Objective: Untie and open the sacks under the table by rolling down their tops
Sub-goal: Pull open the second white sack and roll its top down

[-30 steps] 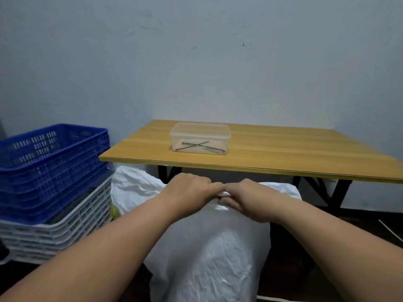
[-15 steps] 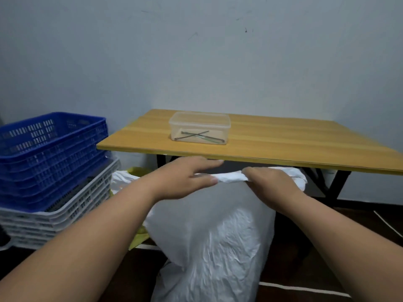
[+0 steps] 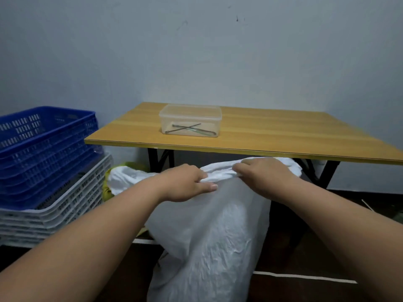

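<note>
Left hand now gripping sack, crates beside

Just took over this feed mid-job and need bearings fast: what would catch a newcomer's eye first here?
Front and centre, the left hand and right hand grip the bunched top of a white plastic sack standing before the wooden table. On the table sits a clear lidded container with thin metal tools inside. At left, a blue crate tops stacked white crates.

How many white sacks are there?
2: one tall white plastic sack held at its top by both hands, one crumpled white sack behind it, left. More may be hidden.
</note>
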